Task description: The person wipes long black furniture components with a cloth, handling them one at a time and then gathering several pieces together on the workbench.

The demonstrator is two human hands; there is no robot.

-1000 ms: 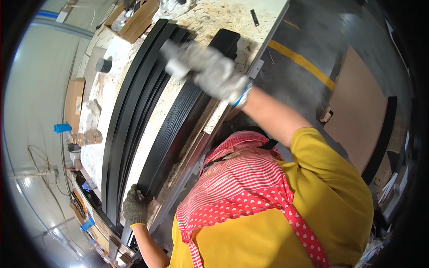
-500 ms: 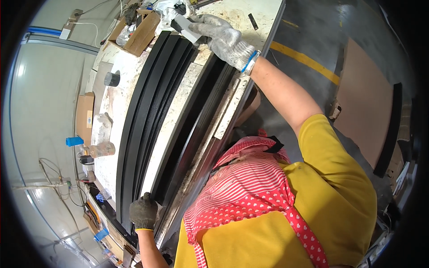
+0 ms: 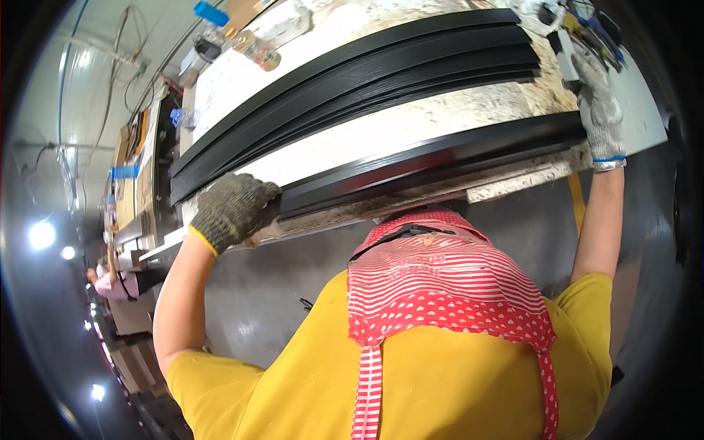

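A long black profile strip (image 3: 433, 163) lies along the near edge of the white worktable (image 3: 411, 121). My left hand (image 3: 233, 211), in a dark grey-green knit glove, is closed at the strip's left end; its thumb is hidden. At the other end is my right hand (image 3: 603, 103) in a whitish knit glove, gripping a small light-grey and black block (image 3: 567, 57) just beyond the strip. Whether the block touches anything I cannot make out. Several similar black strips (image 3: 367, 64) lie side by side farther back.
Pliers and other hand tools (image 3: 598, 40) lie at the far right beside crumpled white plastic (image 3: 539, 13). Behind the strips stand clear jars (image 3: 257, 51) and a white wrapped lump (image 3: 290, 20). Another person (image 3: 121, 284) is in the left background.
The view has swung round, so the strips now run across the picture. My left hand stays at the strip's end, and my right hand still holds the block near the other end.
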